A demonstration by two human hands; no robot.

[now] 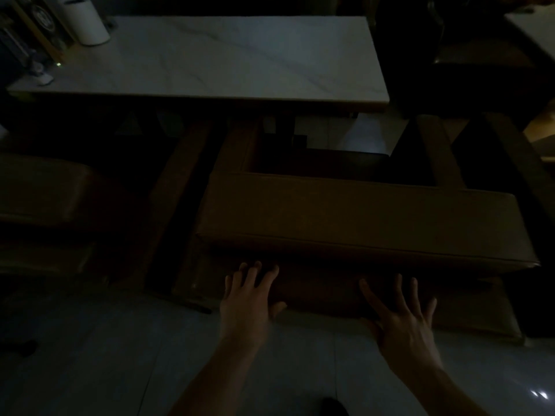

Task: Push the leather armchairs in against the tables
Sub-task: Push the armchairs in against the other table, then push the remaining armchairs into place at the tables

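Observation:
A brown leather armchair (360,217) stands in front of me with its back toward me and its seat partly under the white marble table (228,61). My left hand (249,298) and my right hand (402,316) lie flat with spread fingers on the rear of its backrest, below the padded top edge. A second brown leather armchair (45,193) stands at the left, by the same table. The room is dim.
A white cylinder (85,21) and small items stand on the table's far left. Another dark chair (480,73) and a second table's corner (537,28) are at the upper right. Pale tiled floor (105,355) lies below me.

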